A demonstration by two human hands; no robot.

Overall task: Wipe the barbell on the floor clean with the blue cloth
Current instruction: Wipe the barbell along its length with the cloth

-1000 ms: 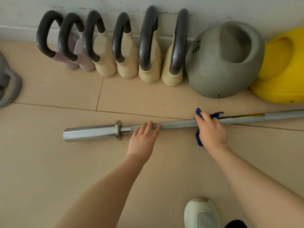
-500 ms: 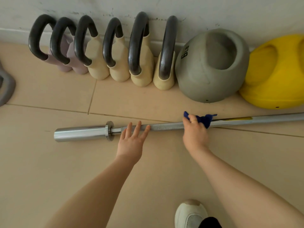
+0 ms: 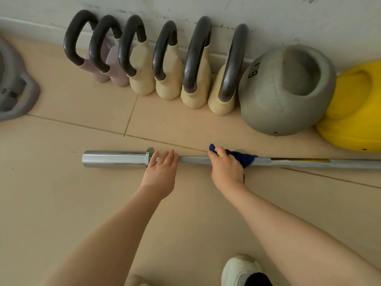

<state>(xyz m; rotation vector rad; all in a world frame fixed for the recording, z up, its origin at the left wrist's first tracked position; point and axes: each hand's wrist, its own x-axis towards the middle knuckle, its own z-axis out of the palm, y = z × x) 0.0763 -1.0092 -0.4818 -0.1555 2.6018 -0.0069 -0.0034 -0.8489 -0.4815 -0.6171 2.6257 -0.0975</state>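
A chrome barbell [image 3: 115, 158] lies across the beige tiled floor, its sleeve end at the left and its shaft running off the right edge. My right hand [image 3: 225, 169] is closed over the shaft with the blue cloth [image 3: 241, 157] wrapped around the bar under it; cloth shows at the fingertips and to the hand's right. My left hand [image 3: 161, 172] rests flat on the shaft just right of the collar, fingers straight and slightly apart, holding nothing.
A row of kettlebells [image 3: 193, 65] with dark handles stands against the wall behind the bar. A grey 6 LB weight [image 3: 286, 89] and a yellow weight [image 3: 354, 112] sit at the right. A grey weight [image 3: 14, 89] lies at the left edge. My white shoe [image 3: 240, 269] is near the bottom.
My right hand has slid the blue cloth leftward along the shaft, closer to my left hand. The left hand has stayed on the bar near the collar.
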